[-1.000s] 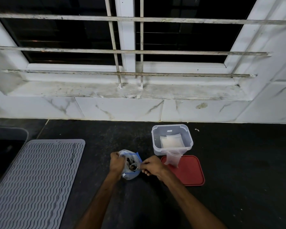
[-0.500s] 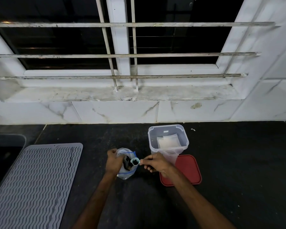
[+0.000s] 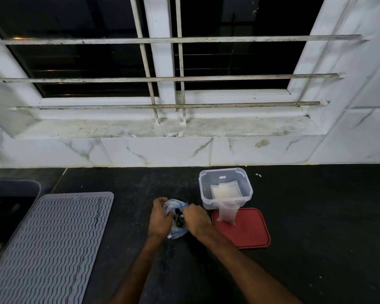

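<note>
zip bag [image 3: 176, 232], clear, blue seal, dark contents, left hand [image 3: 159, 218] and right hand [image 3: 196, 220] pinching it

left grip [image 3: 159, 218]: fingers curled, pinching | right grip [image 3: 196, 220]: fingers curled, pinching | arms converge forward

A single view, worn on the person's head above the near edge of the dark surface [image 3: 316, 216]. Wide-angle, it faces forward and down. Forearms enter from the near edge. The left grip [image 3: 159, 218] and right grip [image 3: 196, 220], on the bag [image 3: 173, 205], sit close at low centre. The window [image 3: 162, 62] fills the far half, and the mat [image 3: 48, 244] lies near left.
</note>
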`<act>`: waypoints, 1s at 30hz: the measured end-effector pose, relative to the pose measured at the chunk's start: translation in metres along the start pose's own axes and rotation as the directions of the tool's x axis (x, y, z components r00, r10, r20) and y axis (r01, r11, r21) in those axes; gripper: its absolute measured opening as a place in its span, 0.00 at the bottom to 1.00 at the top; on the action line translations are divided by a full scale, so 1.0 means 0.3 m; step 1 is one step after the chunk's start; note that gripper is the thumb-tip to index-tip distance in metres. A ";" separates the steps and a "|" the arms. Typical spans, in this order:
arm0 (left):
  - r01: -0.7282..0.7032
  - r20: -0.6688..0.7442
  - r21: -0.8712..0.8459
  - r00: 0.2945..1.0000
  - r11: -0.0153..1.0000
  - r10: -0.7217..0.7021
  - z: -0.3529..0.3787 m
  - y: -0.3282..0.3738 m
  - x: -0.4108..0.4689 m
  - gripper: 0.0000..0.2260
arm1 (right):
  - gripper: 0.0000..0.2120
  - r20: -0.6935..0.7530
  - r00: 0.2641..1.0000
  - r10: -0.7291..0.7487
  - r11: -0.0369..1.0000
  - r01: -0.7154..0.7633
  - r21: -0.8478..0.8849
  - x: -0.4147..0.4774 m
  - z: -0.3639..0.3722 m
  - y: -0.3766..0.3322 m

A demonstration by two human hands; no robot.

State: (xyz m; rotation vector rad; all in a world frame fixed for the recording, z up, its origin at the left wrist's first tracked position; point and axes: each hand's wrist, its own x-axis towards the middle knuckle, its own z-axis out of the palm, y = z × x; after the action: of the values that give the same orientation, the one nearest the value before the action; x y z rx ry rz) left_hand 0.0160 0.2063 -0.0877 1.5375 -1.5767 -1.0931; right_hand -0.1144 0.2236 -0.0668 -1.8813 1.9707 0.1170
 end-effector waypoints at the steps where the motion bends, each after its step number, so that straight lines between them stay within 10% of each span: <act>1: -0.013 0.002 0.005 1.000 1.000 0.013 0.003 0.000 0.000 0.20 | 0.15 0.018 1.000 0.011 1.000 -0.011 -0.007 0.006 0.007 -0.008; 13: 0.117 0.042 -0.204 0.993 0.972 -0.111 0.044 -0.019 0.004 0.18 | 0.08 0.096 0.983 0.157 0.795 -0.183 0.579 -0.002 0.107 0.095; 20: 0.399 0.154 -0.554 0.912 0.731 -0.381 0.047 -0.048 0.001 0.20 | 0.14 0.219 0.951 0.220 0.472 -0.300 0.829 -0.034 0.140 0.085; 30: 0.194 -0.038 -0.365 0.974 0.911 -0.223 -0.012 -0.047 0.064 0.17 | 0.10 0.185 0.973 0.137 0.438 -0.227 0.870 -0.034 0.053 0.111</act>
State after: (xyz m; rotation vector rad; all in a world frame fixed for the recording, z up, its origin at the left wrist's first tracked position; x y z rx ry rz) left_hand 0.0237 0.1875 -0.1006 1.4963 -1.1001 -1.3366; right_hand -0.1430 0.2414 -0.0851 -0.9152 1.6189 -0.6631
